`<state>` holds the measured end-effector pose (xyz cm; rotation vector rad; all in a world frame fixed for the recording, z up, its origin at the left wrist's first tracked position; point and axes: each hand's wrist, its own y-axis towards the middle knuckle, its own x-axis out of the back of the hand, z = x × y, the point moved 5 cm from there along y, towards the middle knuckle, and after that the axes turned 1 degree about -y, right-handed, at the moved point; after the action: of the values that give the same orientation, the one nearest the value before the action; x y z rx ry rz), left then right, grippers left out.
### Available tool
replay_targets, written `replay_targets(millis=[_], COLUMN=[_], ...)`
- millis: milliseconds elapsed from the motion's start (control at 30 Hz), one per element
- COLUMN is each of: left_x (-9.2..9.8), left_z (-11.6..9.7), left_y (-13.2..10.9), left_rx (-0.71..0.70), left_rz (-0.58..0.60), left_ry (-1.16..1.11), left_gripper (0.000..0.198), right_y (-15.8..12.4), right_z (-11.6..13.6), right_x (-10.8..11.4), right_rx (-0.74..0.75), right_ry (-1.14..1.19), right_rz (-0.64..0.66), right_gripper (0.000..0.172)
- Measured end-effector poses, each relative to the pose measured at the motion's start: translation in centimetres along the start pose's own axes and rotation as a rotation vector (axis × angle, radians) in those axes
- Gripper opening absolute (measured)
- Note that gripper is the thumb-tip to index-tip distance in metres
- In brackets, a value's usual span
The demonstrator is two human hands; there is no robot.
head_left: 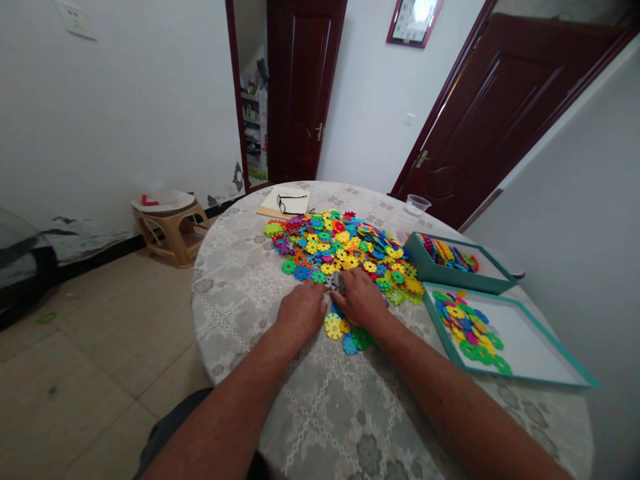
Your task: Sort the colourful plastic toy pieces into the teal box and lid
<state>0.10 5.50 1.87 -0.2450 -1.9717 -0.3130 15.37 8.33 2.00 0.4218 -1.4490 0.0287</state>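
A big heap of colourful notched plastic discs (340, 243), gear-shaped, covers the middle of the round table. At its near edge, my left hand (304, 308) is closed, its fingertips against the grey notched discs (332, 281); whether it pinches anything is hidden. My right hand (359, 297) is curled around those grey discs, with the thumb towards my left hand. Just below my hands lie a few loose discs: a yellow disc (333, 327), a blue disc (351, 344) and a green disc (362, 339), the last partly under my right wrist.
On the right stand a green box (440, 277) with rows of stacked discs and a shallow green-edged lid (540, 333) holding loose discs. Glasses (286, 203) rest on a notebook (273, 200) at the back. A clear plastic bowl (417, 204) sits near the far edge.
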Motion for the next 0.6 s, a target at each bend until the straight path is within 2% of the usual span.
replay_targets(millis=[100, 267, 433, 533, 600], left_x=[0.2, 0.2, -0.1, -0.2, -0.1], left_z=[-0.1, -0.1, 0.1, -0.1, -0.3], left_y=[-0.1, -0.3, -0.2, -0.1, -0.1], left_rx=[-0.005, 0.006, 0.024, 0.008, -0.006], left_rz=[0.010, 0.013, 0.005, -0.005, -0.012], left_ry=[0.022, 0.008, -0.018, -0.018, -0.029], left_gripper=[0.028, 0.030, 0.030, 0.030, 0.032], right_y=[0.6, 0.7, -0.7, -1.8, -2.4], right_z=[0.2, -1.8, -5.6, -6.2, -6.0], right_x=[-0.2, 0.3, 1.3, 1.4, 1.1], right_rx=[-0.008, -0.044, -0.266, -0.290, -0.299], right_ry=[-0.093, -0.055, 0.203, 0.380, 0.507], right_rz=[0.043, -0.029, -0.158, -0.154, -0.108], right_gripper=[0.016, 0.014, 0.009, 0.009, 0.008])
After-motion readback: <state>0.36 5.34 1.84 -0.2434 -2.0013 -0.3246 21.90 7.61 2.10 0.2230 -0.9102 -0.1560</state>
